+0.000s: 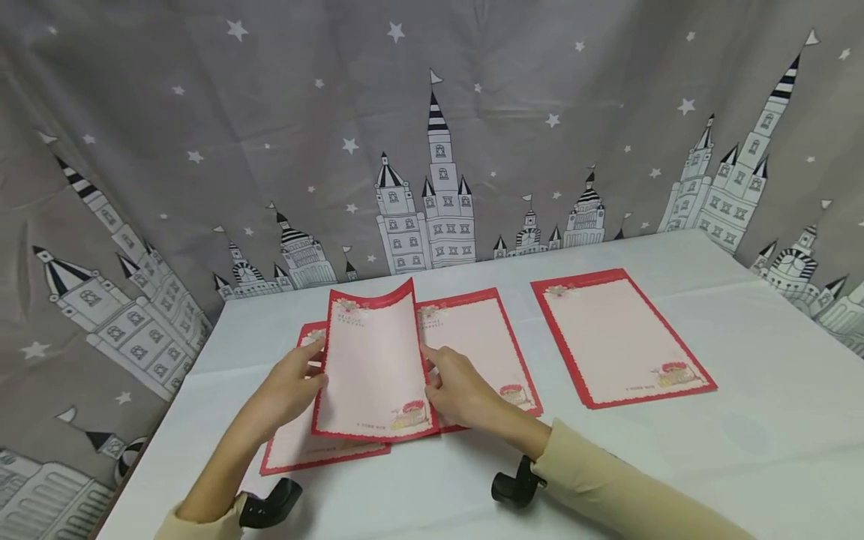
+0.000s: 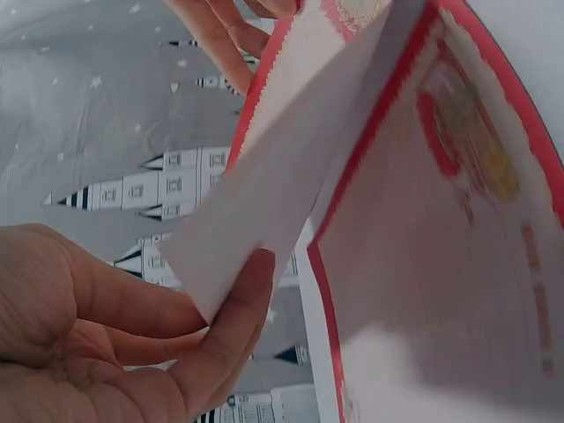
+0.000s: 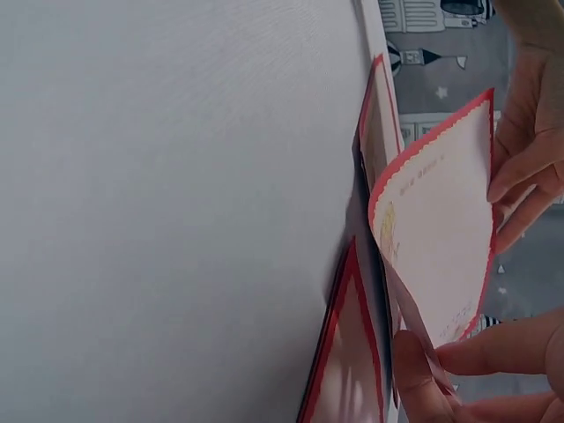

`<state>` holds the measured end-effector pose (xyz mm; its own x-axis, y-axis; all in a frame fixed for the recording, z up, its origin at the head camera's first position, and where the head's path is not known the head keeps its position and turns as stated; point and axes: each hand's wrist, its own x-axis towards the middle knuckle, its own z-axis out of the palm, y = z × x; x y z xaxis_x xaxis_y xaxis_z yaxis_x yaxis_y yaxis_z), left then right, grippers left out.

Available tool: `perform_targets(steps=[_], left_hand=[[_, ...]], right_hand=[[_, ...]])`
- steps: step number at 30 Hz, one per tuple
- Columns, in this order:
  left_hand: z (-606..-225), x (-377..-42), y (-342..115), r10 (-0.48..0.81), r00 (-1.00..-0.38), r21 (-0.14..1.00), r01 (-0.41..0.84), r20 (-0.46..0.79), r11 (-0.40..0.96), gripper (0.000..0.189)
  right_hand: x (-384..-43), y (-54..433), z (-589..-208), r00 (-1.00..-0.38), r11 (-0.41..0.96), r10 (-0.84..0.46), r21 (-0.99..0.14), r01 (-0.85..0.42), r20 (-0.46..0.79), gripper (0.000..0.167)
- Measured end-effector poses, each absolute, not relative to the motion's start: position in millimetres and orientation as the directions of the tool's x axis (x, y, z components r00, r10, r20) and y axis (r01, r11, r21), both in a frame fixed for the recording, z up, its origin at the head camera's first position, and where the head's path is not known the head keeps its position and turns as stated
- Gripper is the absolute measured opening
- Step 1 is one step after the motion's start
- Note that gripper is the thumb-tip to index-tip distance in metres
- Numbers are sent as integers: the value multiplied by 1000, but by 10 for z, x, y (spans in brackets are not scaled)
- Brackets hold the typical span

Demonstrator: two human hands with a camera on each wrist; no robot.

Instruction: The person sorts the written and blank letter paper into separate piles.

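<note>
Both hands hold up one sheet of red-bordered letter paper (image 1: 371, 367), bowed a little between them, with a small printed picture in its lower right corner. My left hand (image 1: 292, 381) pinches its left edge between thumb and fingers; the left wrist view shows the sheet's plain white back near those fingertips. On the opposite edge, my right hand (image 1: 462, 386) pinches the paper. Beneath and to the left lies a matching sheet (image 1: 290, 444), partly covered. Another matching sheet (image 1: 475, 330) lies behind the right hand, its left part hidden by the held one.
Farther right, a separate red-bordered sheet (image 1: 628, 337) lies flat on the white tablecloth (image 1: 763, 360). A grey curtain (image 1: 526, 82) printed with castles and stars hangs behind the table. Black wrist-camera mounts (image 1: 270, 504) sit at both cuffs.
</note>
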<state>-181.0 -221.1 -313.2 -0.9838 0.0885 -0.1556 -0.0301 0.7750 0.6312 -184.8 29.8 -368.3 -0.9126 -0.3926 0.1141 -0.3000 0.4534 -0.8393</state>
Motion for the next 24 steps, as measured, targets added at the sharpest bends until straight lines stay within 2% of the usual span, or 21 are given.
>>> perform_targets(steps=[10,14,21,24], left_hand=[[-3103,-1850,-2527,81,-979,593,-46,-185,804,68],[-3111,-1883,-2641,52,-979,571,-70,-195,818,66],[-3209,-1897,-2741,35,-978,549,-85,-205,832,62],[-3268,-1907,-2748,26,-978,543,-92,-207,835,61]], right_hand=[[-1881,18,-3754,-901,408,-430,-878,-252,59,62],[-1878,-135,-3766,-899,418,-438,-881,-223,20,57],[-1921,-257,-3752,-900,439,-436,-876,-202,-11,9],[-1945,-267,-3754,-907,435,-420,-885,-163,-40,15]])
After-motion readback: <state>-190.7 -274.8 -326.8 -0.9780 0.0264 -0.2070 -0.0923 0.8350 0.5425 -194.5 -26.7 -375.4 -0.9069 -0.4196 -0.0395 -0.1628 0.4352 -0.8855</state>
